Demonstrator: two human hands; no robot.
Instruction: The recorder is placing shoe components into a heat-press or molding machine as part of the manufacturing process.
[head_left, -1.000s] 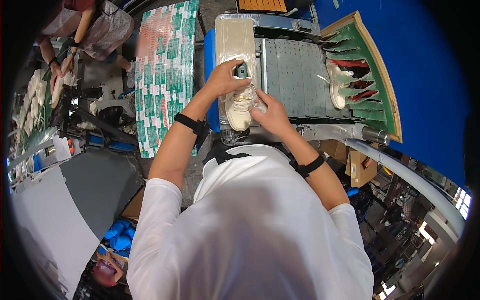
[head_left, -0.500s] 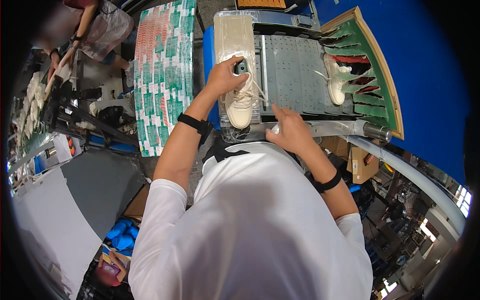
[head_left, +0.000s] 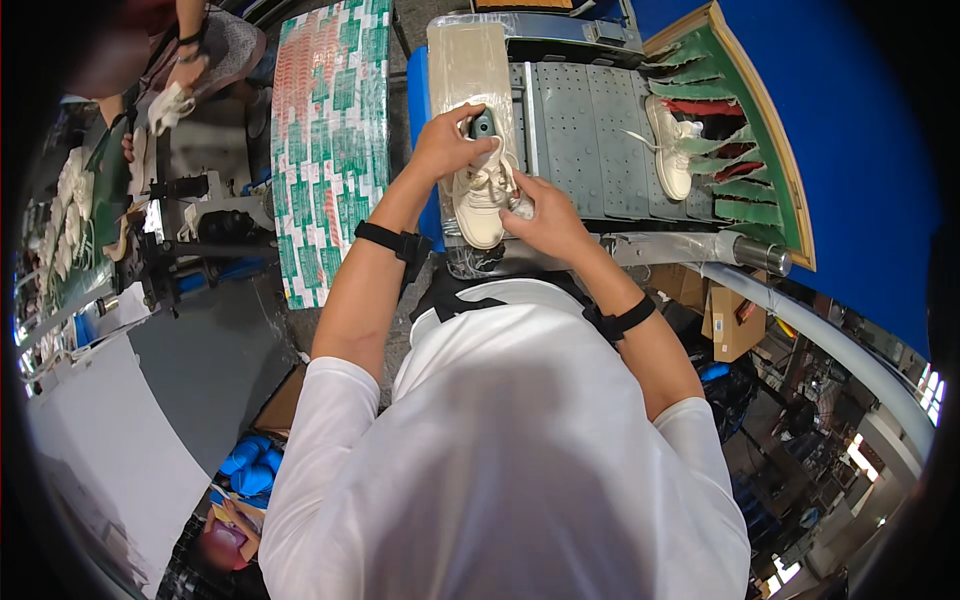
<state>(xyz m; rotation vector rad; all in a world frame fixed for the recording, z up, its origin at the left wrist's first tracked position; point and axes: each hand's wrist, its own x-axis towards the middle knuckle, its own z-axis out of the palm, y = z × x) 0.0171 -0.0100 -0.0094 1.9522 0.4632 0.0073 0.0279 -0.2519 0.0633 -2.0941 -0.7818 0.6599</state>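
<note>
A cream lace-up sneaker [head_left: 480, 215] lies toe toward me on a tan, film-wrapped board [head_left: 467, 65]. A dark green shoe last [head_left: 483, 124] shows in its opening. My left hand [head_left: 446, 147] is closed round the heel end, thumb and fingers on either side of the last. At the sneaker's right side is my right hand [head_left: 548, 215], its fingers bent against the laces. A small whitish thing [head_left: 521, 207] shows in that hand; its kind I cannot make out. The fingertips partly cover the laces.
Right of the board runs a grey plated conveyor [head_left: 590, 140]. Another cream sneaker [head_left: 668, 150] sits on it beside a torn green strip curtain [head_left: 740, 170] in a wooden frame. A taped, patterned panel [head_left: 330, 150] stands left. Another person's hand [head_left: 188, 70] works at far left.
My right hand has moved left and up from the conveyor's near edge to the sneaker's laces. My left hand keeps its hold on the heel. The other person's hands have shifted.
</note>
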